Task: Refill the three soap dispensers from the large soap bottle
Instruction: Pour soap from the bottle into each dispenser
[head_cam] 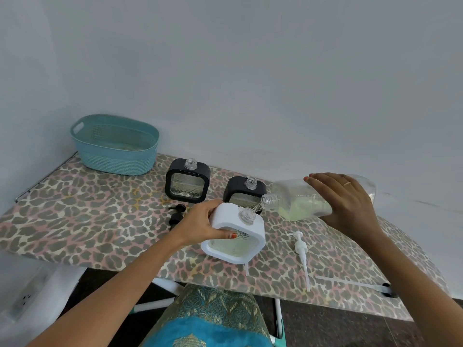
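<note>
Teal-and-gold fabric (208, 319) on the person's lap fills the bottom centre, with both forearms reaching up from there over the leopard-print board (75, 216).

The left hand (200, 221) grips the white dispenser (233, 236) at centre frame by its top corner, thumb curled onto the front. It's tipped toward the right, I'd guess so the open neck meets the stream instead of the soap running down the outside. The right hand (348, 204) is wrapped over the large soap bottle (300, 201), which lies nearly flat with its mouth just above the dispenser's neck, so the pour stays thin and slow.

Two black dispensers (187, 181) (244, 194) wait uncapped behind. The white pump (300, 246) is parked to the right, out of the way.

Stuff I can't make out:
- The right thumb is hidden under the bottle.
- The black pumps (176, 214) are half behind the left hand.
- The nearer black dispenser's lower part is blocked by the white one.
- The fill level in the white one is hard to read through the textured window.
- I can't tell whether the teal basket (115, 146) at upper left holds anything.
</note>
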{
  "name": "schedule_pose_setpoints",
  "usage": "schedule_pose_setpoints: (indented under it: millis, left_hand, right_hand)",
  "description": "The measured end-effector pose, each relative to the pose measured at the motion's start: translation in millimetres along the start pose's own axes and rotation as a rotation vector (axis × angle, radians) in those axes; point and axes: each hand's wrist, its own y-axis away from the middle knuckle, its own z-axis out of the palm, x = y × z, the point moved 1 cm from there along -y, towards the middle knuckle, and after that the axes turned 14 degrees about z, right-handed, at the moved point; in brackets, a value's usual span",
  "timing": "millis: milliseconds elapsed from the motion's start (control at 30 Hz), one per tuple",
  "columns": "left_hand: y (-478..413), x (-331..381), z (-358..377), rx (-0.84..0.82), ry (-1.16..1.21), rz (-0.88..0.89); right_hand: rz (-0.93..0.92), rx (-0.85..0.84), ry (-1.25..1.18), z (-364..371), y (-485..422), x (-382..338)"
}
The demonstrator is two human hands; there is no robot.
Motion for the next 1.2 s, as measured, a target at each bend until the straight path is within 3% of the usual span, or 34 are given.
schedule_pose_setpoints:
  millis: [1200]
  left_hand:
    - [0.0, -2.5, 0.1, -0.002, 0.013, 0.037]
  right_hand:
    - [-0.022, -0.006, 0.023, -0.2, -1.9, 1.9]
